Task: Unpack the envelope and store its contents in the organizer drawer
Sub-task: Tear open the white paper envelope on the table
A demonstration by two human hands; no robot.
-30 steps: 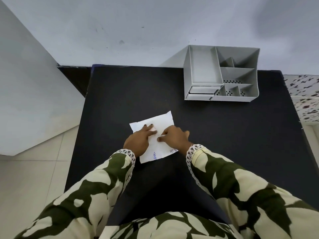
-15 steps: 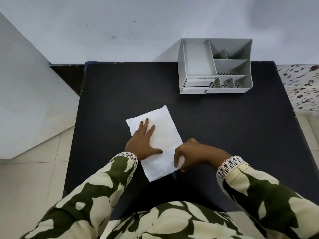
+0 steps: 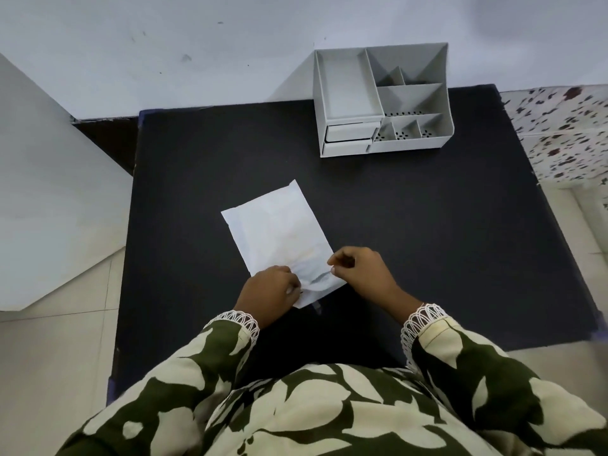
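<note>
A white envelope lies slanted on the black table, its near end lifted and gaping slightly. My left hand pinches the near left corner of that end. My right hand pinches the near right edge, fingers curled on the paper. What is inside the envelope is hidden. The grey organizer stands at the table's far edge against the wall, with two shut drawers stacked at its front left and open compartments on top.
A white wall runs behind the table. A pale slanted panel stands to the left over a tiled floor. A speckled surface adjoins the table at the right.
My left hand has slid from flat on the envelope's middle to its near corner. My right hand has shifted up along the right edge. The near end is now raised and slightly parted.
</note>
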